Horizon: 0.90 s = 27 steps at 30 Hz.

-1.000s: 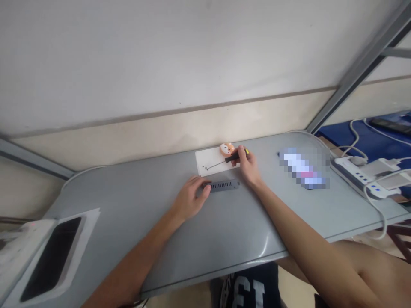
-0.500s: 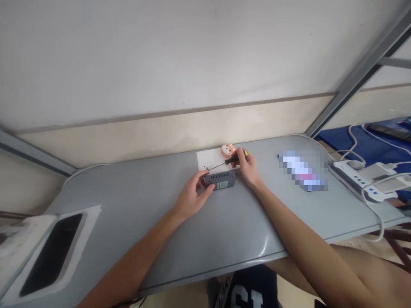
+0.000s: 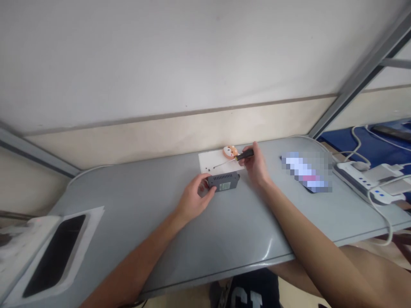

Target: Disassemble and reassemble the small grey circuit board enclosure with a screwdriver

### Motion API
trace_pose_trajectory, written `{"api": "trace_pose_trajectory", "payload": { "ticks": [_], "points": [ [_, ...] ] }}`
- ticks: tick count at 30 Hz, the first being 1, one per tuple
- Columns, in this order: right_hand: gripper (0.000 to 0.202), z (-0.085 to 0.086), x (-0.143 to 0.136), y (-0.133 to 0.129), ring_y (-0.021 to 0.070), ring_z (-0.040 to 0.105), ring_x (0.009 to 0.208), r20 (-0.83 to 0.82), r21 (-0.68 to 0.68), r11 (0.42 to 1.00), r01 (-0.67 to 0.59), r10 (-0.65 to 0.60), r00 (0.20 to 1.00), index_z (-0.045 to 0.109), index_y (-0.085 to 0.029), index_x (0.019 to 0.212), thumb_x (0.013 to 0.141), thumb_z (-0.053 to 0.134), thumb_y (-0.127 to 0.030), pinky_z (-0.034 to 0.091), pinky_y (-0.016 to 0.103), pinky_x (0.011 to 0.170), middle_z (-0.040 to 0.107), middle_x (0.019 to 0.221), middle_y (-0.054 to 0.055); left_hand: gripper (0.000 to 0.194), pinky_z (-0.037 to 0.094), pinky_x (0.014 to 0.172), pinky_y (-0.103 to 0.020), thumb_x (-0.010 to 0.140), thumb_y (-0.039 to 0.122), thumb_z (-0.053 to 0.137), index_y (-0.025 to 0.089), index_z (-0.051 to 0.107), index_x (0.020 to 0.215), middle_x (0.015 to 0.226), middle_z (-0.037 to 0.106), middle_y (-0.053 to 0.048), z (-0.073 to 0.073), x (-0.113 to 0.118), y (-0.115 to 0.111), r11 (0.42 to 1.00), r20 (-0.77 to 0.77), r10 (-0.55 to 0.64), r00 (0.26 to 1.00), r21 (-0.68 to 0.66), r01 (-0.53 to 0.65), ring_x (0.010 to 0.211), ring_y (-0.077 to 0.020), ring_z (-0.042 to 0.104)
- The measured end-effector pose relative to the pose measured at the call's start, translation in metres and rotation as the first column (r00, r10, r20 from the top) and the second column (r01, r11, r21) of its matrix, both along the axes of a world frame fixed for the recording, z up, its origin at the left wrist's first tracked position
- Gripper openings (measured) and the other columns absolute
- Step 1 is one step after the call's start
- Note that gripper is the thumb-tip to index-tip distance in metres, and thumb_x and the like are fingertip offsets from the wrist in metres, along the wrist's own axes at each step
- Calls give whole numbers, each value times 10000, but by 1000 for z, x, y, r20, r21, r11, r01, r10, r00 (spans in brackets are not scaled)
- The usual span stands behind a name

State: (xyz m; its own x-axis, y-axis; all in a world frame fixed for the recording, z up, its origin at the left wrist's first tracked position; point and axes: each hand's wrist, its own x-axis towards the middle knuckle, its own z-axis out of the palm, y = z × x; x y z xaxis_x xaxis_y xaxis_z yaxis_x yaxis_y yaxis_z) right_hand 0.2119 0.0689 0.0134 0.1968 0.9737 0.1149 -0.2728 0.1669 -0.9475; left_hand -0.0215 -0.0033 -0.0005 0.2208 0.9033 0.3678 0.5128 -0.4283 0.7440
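Note:
My left hand point(image 3: 196, 194) grips the left end of a small dark grey vented box point(image 3: 224, 182), thumb in front and fingers at its top corner. The box stands on its edge with slots along the top and a pale label on its face. In my right hand point(image 3: 256, 164) is a screwdriver point(image 3: 244, 155) with a black and yellow handle. Its thin shaft points left and down over a white paper point(image 3: 207, 159), its tip close to small dark screws point(image 3: 208, 170). An orange and white animal-faced round item point(image 3: 230, 152) sits behind the shaft.
A blurred-out phone point(image 3: 306, 173) lies right on the grey desk point(image 3: 154, 188). Beyond it are a white power strip point(image 3: 362, 182) with plugs and cables. A black tablet-like slab point(image 3: 56, 254) rests on papers at left. A wall stands behind the desk.
My right hand has moved right and turned the screwdriver, whose tip has shifted away from the box's left top corner. My left hand still holds the box.

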Motion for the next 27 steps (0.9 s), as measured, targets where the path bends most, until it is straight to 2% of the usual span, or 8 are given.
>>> {"api": "trace_pose_trajectory", "payload": {
  "ticks": [3, 8, 13, 22, 27],
  "points": [
    [538, 5, -1, -2, 134, 506, 503, -87, 5, 997, -76, 76, 993, 587, -240, 796, 882, 546, -769, 430, 298, 530, 563, 637, -8, 292, 565, 798, -318, 927, 286, 682, 246, 605, 1206, 984, 695, -29, -1, -1, 0, 1000, -4, -1, 1000, 7, 1, 836, -162, 666],
    [545, 6, -5, -7, 125, 521, 512, -53, -48, 988, -147, 144, 988, 606, -231, 792, 874, 562, -768, 447, 291, 531, 599, 686, -1, 342, 561, 900, -374, 922, 298, 684, 248, 586, 1246, 1098, 690, -60, 4, -1, -4, 996, -59, 41, 997, 76, -36, 943, -192, 667],
    [545, 1, -5, -7, 131, 530, 526, -19, -71, 982, -176, 175, 984, 612, -234, 806, 876, 565, -772, 456, 288, 540, 602, 695, 1, 272, 561, 940, -409, 936, 300, 659, 245, 587, 1193, 1211, 697, -91, 8, -1, -6, 983, -41, 57, 998, 177, -49, 1088, -233, 668],
    [521, 0, -6, -7, 138, 503, 530, -23, -77, 978, -193, 192, 981, 616, -233, 791, 898, 565, -741, 435, 285, 543, 555, 643, -6, 96, 574, 989, -423, 986, 261, 614, 246, 633, 1079, 1173, 727, -74, 4, 0, -4, 962, -43, 18, 999, 272, -6, 1101, -217, 698],
    [499, -2, -3, -5, 124, 504, 520, -71, -56, 981, -188, 184, 980, 637, -224, 800, 900, 592, -711, 425, 277, 527, 570, 669, -3, 67, 576, 1007, -406, 994, 245, 601, 250, 662, 1022, 1173, 717, -66, 2, -2, -3, 950, -86, 12, 996, 313, 15, 1122, -206, 701]
  ]
}}
